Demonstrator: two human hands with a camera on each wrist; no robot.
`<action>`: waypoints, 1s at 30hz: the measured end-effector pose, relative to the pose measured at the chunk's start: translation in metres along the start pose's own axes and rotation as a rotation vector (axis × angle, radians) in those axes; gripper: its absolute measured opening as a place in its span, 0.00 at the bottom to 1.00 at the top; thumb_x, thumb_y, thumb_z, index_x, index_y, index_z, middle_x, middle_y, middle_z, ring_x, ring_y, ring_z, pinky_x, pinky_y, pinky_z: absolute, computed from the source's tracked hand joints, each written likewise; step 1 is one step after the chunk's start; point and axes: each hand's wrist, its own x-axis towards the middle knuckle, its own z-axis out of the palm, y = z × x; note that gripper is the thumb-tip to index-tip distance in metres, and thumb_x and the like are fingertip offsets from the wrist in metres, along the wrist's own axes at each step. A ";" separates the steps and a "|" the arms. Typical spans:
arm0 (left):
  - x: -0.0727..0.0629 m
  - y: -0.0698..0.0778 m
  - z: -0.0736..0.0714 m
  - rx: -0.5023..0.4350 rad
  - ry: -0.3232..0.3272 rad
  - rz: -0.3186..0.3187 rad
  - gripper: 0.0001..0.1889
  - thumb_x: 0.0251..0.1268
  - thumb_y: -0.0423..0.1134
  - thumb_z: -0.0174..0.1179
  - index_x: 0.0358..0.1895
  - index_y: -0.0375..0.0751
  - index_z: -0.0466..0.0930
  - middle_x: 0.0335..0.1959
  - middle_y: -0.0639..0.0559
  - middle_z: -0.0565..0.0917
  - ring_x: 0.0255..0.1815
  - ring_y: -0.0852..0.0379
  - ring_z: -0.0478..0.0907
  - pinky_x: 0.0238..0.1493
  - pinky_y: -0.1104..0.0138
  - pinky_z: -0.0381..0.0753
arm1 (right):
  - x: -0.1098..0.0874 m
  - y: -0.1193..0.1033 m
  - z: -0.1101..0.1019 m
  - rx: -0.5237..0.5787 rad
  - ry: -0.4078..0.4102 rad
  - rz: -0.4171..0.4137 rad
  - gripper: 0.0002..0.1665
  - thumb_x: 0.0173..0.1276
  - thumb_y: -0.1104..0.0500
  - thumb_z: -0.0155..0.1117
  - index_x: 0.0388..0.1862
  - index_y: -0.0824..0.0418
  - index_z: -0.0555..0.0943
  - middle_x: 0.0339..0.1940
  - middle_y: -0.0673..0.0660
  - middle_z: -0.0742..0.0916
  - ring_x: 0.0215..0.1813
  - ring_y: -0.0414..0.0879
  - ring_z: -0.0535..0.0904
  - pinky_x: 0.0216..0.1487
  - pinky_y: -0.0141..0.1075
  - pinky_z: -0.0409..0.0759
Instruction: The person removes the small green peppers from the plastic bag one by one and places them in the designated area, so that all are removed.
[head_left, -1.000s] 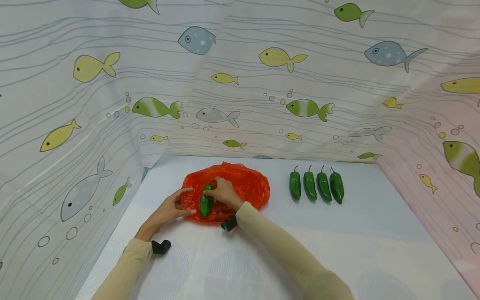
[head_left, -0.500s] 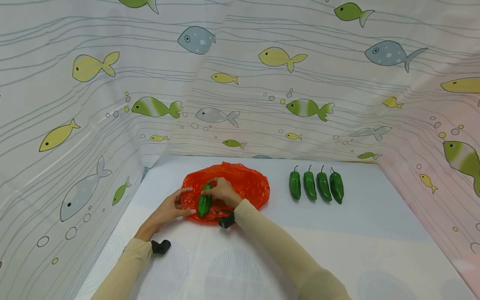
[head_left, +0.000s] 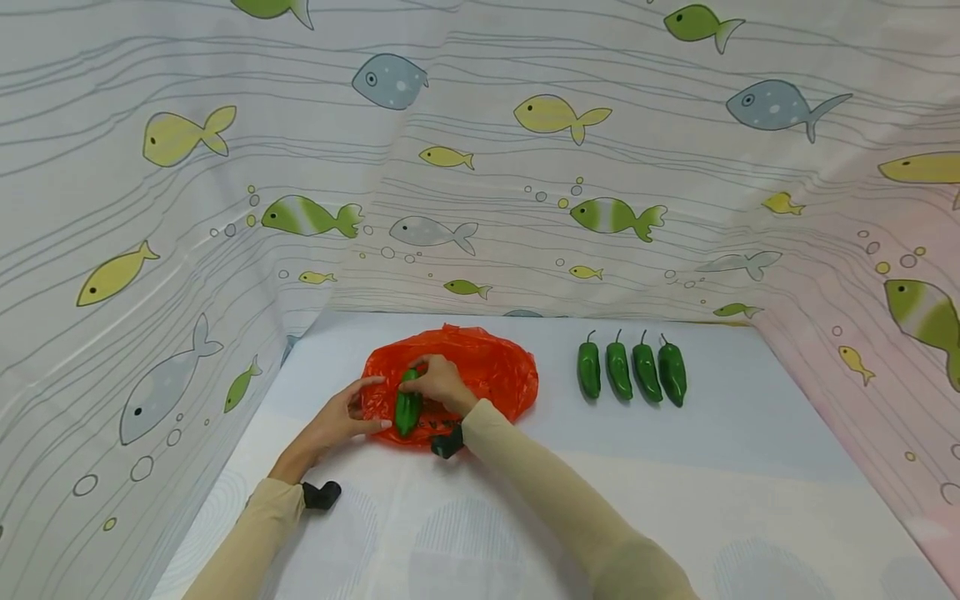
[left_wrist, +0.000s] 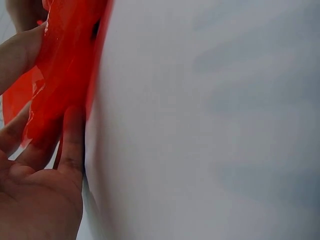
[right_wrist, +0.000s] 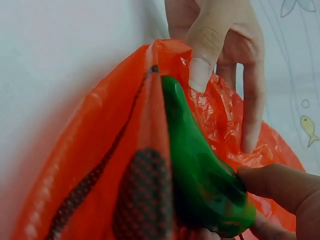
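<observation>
The right hand kept its grip clamped on the green pepper, now slid slightly deeper into the orange bag whose edge the left hand still pinched, four peppers lying apart on the counter.

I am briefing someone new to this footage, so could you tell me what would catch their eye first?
The bright orange plastic bag at the middle of the white table stands out. The right hand holds a green pepper at its mouth, while the left hand grips the bag's edge. To the right, apart from the bag, lie four green peppers in a row.
</observation>
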 end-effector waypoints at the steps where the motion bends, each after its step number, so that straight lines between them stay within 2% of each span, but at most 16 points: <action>1: 0.000 0.000 0.000 -0.002 -0.001 0.001 0.43 0.63 0.38 0.74 0.79 0.47 0.61 0.69 0.36 0.71 0.59 0.41 0.77 0.51 0.63 0.80 | 0.000 0.000 0.000 -0.002 -0.001 -0.001 0.28 0.63 0.57 0.79 0.60 0.62 0.80 0.42 0.54 0.83 0.40 0.47 0.80 0.40 0.39 0.85; 7: -0.001 -0.002 0.002 -0.015 -0.007 -0.001 0.42 0.63 0.38 0.74 0.78 0.48 0.62 0.71 0.36 0.70 0.61 0.41 0.77 0.52 0.63 0.80 | -0.001 0.000 0.003 -0.035 -0.021 0.000 0.31 0.63 0.55 0.79 0.62 0.62 0.78 0.43 0.54 0.83 0.42 0.47 0.79 0.43 0.40 0.85; 15: -0.001 0.000 0.001 0.002 -0.002 0.002 0.42 0.64 0.38 0.73 0.79 0.48 0.61 0.71 0.36 0.70 0.61 0.40 0.76 0.53 0.60 0.80 | -0.002 -0.004 0.003 -0.108 -0.047 -0.010 0.29 0.65 0.53 0.77 0.61 0.60 0.79 0.45 0.54 0.82 0.45 0.49 0.79 0.46 0.41 0.85; 25: -0.002 0.000 0.001 -0.009 -0.009 0.016 0.42 0.63 0.37 0.73 0.78 0.47 0.61 0.71 0.36 0.69 0.61 0.40 0.76 0.52 0.64 0.80 | -0.001 -0.004 0.001 -0.059 -0.061 -0.014 0.26 0.64 0.55 0.79 0.58 0.60 0.81 0.44 0.54 0.82 0.42 0.48 0.80 0.44 0.41 0.85; 30: -0.002 -0.002 -0.001 -0.010 -0.012 0.031 0.41 0.63 0.36 0.73 0.78 0.45 0.62 0.70 0.35 0.70 0.60 0.40 0.77 0.51 0.66 0.81 | -0.003 -0.008 -0.005 -0.019 -0.074 -0.018 0.26 0.64 0.55 0.78 0.58 0.58 0.81 0.43 0.53 0.83 0.43 0.48 0.80 0.47 0.43 0.85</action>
